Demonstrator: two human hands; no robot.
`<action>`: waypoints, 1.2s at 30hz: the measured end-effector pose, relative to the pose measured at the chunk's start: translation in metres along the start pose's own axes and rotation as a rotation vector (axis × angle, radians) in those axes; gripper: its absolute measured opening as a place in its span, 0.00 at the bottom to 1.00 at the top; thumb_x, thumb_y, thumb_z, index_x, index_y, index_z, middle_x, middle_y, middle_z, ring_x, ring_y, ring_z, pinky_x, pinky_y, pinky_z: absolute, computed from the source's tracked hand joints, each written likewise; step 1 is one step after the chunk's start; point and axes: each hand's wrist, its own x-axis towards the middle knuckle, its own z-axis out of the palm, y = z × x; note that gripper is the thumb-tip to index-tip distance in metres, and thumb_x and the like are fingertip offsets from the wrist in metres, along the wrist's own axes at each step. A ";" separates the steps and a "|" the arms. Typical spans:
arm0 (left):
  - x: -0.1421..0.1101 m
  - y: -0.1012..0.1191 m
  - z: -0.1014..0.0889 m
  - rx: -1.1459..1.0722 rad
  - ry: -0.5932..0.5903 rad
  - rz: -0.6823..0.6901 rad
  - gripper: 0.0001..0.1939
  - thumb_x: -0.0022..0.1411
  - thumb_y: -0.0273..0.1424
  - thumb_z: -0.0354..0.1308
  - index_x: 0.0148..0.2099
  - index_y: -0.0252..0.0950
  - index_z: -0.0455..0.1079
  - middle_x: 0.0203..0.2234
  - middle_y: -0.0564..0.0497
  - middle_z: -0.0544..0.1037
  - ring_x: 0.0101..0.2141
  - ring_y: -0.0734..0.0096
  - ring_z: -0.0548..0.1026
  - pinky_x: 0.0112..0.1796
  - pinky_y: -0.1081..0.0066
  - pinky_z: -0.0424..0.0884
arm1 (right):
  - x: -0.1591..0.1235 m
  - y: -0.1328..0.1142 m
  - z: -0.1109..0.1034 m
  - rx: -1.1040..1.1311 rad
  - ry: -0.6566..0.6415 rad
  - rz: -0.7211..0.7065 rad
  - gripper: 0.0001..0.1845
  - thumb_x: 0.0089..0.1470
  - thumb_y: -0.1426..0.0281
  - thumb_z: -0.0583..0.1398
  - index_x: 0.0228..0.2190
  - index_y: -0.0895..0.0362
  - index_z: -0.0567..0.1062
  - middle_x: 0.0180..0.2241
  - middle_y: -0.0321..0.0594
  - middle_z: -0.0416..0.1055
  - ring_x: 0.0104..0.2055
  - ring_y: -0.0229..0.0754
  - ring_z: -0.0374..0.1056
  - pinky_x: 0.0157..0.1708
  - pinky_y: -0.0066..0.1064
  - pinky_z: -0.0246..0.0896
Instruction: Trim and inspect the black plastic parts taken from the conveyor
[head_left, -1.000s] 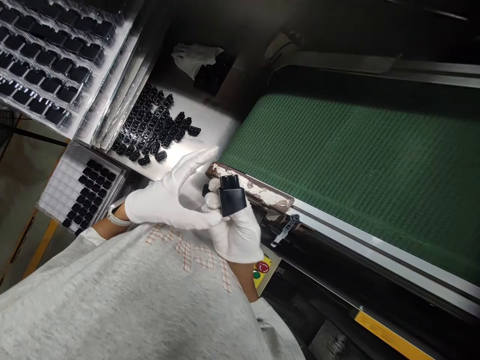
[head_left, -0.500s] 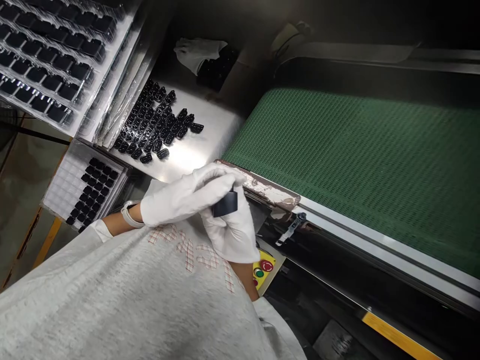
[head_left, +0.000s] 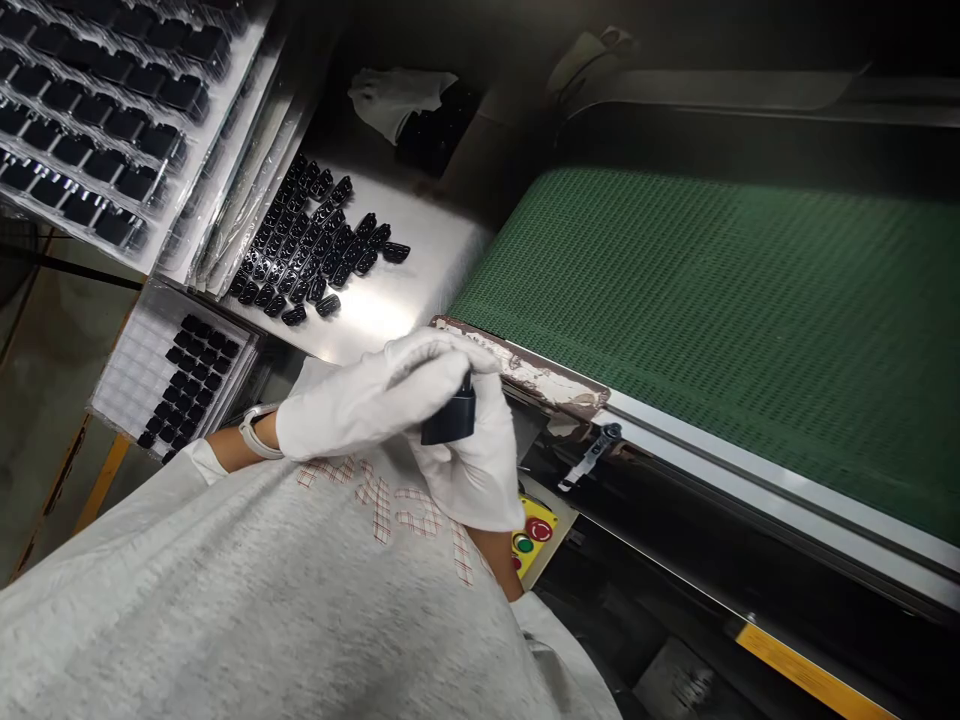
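Both my hands wear white gloves and meet just in front of my chest. My right hand (head_left: pixel 472 470) holds a small black block-shaped part (head_left: pixel 450 422) from below. My left hand (head_left: pixel 360 405) is folded over the top of the same part and covers most of it. Only the part's lower dark face shows between the gloves. A pale watch band sits on my left wrist.
A green mesh conveyor belt (head_left: pixel 712 320) runs to the right, with a worn metal edge (head_left: pixel 525 370) close to my hands. Rows of small black parts (head_left: pixel 311 250) lie on a steel table. Clear trays of black parts (head_left: pixel 97 120) and a white grid tray (head_left: pixel 161 380) stand at left. A yellow button box (head_left: pixel 534 530) sits below.
My left hand, open with fingers spread a second ago, has closed down over the black part, hiding its top. The part sits slightly lower now.
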 end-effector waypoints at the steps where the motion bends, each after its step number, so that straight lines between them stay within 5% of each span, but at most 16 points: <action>1: 0.000 0.000 0.001 0.019 0.014 -0.005 0.15 0.71 0.41 0.50 0.50 0.38 0.71 0.50 0.47 0.77 0.54 0.64 0.75 0.61 0.58 0.71 | 0.000 0.000 0.000 0.015 0.014 -0.013 0.22 0.42 0.73 0.69 0.41 0.47 0.72 0.41 0.33 0.69 0.29 0.29 0.62 0.17 0.16 0.55; 5: 0.000 -0.002 0.005 0.108 -0.008 -0.020 0.14 0.69 0.39 0.50 0.51 0.38 0.67 0.52 0.44 0.74 0.55 0.61 0.73 0.62 0.54 0.69 | 0.003 0.001 0.000 -0.050 0.041 -0.119 0.24 0.40 0.74 0.70 0.40 0.48 0.72 0.39 0.34 0.68 0.34 0.32 0.67 0.22 0.16 0.63; 14: -0.004 -0.014 -0.005 -0.034 -0.148 -0.036 0.20 0.65 0.38 0.55 0.58 0.45 0.65 0.61 0.49 0.67 0.65 0.60 0.64 0.68 0.58 0.61 | 0.003 -0.003 0.002 0.039 0.047 -0.018 0.25 0.37 0.73 0.71 0.39 0.48 0.72 0.38 0.33 0.67 0.37 0.32 0.67 0.26 0.16 0.67; 20: -0.005 -0.013 -0.003 -0.097 -0.103 -0.134 0.17 0.72 0.42 0.45 0.58 0.48 0.66 0.53 0.51 0.75 0.62 0.64 0.67 0.66 0.58 0.65 | 0.003 0.001 -0.001 0.070 0.010 -0.026 0.29 0.36 0.75 0.72 0.41 0.45 0.74 0.44 0.32 0.67 0.40 0.31 0.68 0.26 0.13 0.66; 27: -0.001 -0.014 0.006 -0.049 -0.039 -0.066 0.17 0.64 0.37 0.56 0.54 0.42 0.63 0.59 0.46 0.69 0.61 0.59 0.68 0.64 0.53 0.66 | 0.007 0.003 0.002 0.120 0.057 0.005 0.27 0.35 0.74 0.71 0.40 0.48 0.72 0.38 0.34 0.68 0.33 0.33 0.66 0.17 0.14 0.60; 36: 0.007 -0.021 0.003 -0.044 -0.026 -0.125 0.19 0.55 0.33 0.59 0.49 0.38 0.62 0.55 0.42 0.70 0.60 0.53 0.66 0.64 0.48 0.63 | 0.017 0.014 -0.010 0.136 0.056 -0.034 0.28 0.38 0.74 0.72 0.44 0.45 0.75 0.43 0.34 0.69 0.45 0.33 0.70 0.38 0.16 0.73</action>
